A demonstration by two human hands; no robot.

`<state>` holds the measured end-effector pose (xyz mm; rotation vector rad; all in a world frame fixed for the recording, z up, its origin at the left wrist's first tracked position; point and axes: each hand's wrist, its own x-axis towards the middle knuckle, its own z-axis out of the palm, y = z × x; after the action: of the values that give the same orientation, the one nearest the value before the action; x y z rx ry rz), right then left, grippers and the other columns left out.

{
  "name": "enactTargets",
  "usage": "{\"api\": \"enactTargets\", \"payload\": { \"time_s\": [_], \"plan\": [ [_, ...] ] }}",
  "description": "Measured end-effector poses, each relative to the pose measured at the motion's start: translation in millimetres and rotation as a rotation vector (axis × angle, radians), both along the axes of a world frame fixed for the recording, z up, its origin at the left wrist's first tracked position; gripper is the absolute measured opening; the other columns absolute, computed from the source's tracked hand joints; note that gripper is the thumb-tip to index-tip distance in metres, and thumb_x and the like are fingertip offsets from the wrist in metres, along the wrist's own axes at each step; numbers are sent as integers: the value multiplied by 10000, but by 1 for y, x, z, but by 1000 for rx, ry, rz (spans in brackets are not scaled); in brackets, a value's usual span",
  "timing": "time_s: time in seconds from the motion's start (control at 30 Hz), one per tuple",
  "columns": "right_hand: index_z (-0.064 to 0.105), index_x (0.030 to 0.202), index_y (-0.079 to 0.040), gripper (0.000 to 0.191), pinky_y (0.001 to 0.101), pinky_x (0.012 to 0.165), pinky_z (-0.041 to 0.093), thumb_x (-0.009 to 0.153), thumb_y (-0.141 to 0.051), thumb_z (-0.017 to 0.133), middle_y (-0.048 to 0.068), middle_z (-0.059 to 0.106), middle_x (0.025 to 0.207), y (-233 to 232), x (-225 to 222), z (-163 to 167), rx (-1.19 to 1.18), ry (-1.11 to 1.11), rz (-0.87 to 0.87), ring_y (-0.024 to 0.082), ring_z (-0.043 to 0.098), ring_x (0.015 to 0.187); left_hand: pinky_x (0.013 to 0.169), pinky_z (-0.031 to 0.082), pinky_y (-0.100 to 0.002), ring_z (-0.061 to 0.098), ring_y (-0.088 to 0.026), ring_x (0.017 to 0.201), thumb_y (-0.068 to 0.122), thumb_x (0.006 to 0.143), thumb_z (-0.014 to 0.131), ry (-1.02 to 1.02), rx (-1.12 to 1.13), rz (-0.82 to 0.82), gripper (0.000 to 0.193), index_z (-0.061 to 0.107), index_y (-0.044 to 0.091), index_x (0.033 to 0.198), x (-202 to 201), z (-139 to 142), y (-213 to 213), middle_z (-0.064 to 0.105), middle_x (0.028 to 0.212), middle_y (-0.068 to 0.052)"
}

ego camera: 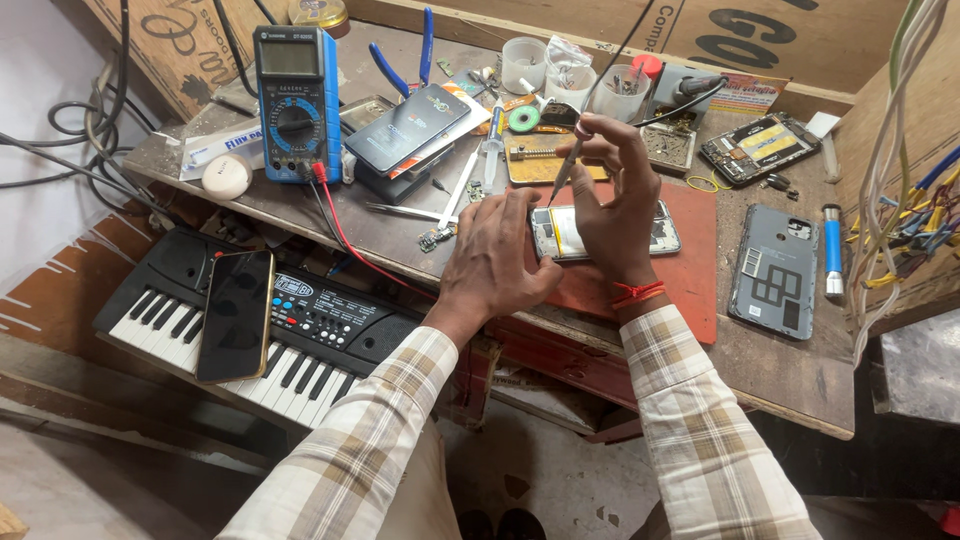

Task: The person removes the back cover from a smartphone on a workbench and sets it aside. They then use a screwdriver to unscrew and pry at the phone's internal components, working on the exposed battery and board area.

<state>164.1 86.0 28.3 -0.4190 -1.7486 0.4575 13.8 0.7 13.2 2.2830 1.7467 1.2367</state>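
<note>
here, item one: the opened smartphone with its back off and pale battery showing (pixel 600 232), lying flat on the red rubber work mat (pixel 690 270) at the middle of the bench. my left hand (pixel 495 262) lies on the phone's near end, fingers pressed together, pinning it. my right hand (pixel 612 195) pinches a thin metal-shafted precision screwdriver (pixel 566 165), tip down on the phone's upper edge.

item two, risk as i judge it: the tip could skid off a screw and gouge the board or battery if the left hand's hold loosens; a freed screw could roll off the mat into the clutter.

item three, surroundings: grey plastic phone back cover (pixel 775 270) just right of the mat, blue cylindrical pen-shaped tool (pixel 832 250) beyond it. blue digital multimeter (pixel 296 100) stands at the left, its red lead trailing to the front edge. a black toy keyboard with a dark phone on its keys (pixel 250 320) sits below the bench edge.

item four, room: bare mat in front of the phone; bench edge close behind both wrists.
</note>
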Motion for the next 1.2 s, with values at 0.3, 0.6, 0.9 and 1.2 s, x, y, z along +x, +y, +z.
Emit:
{"api": "enactTargets", "payload": {
  "time_s": [0.3, 0.6, 0.9, 1.2],
  "plan": [
    [525, 1406, -82, 493, 314, 1018, 639, 980, 128, 658, 72, 684, 1217, 0, 1, 0, -53, 24, 33, 165, 730, 1175, 1107, 344, -526, 601, -347, 1167, 301, 699, 748, -2, -8, 0, 726, 474, 6, 1303, 0, -1, 1, 653, 1103, -202],
    [574, 1426, -71, 494, 282, 924, 663, 981, 61, 743, 75, 665, 1193, 1, -1, -3, -181, 75, 39, 144, 747, 1088, 1119, 349, -520, 597, -342, 1186, 295, 710, 738, 4, -2, 5, 719, 473, 19, 1318, 0, 0, 0, 653, 1128, -196],
    [580, 1446, -78, 576, 286, 869, 643, 934, 102, 774, 105, 685, 1252, 0, -1, 0, -62, 4, -81, 148, 705, 1019, 1127, 334, -533, 591, -347, 1188, 299, 712, 742, -10, -10, -6, 709, 471, 25, 1307, 0, 2, -1, 651, 1128, -199],
    [559, 1459, -77, 615, 302, 907, 653, 908, 96, 771, 100, 696, 1216, -1, -3, 2, -2, -40, -142, 161, 717, 999, 1118, 345, -528, 601, -348, 1175, 285, 710, 728, -6, -14, -1, 704, 474, 20, 1310, 0, 2, -1, 654, 1111, -200]
  ]
}}
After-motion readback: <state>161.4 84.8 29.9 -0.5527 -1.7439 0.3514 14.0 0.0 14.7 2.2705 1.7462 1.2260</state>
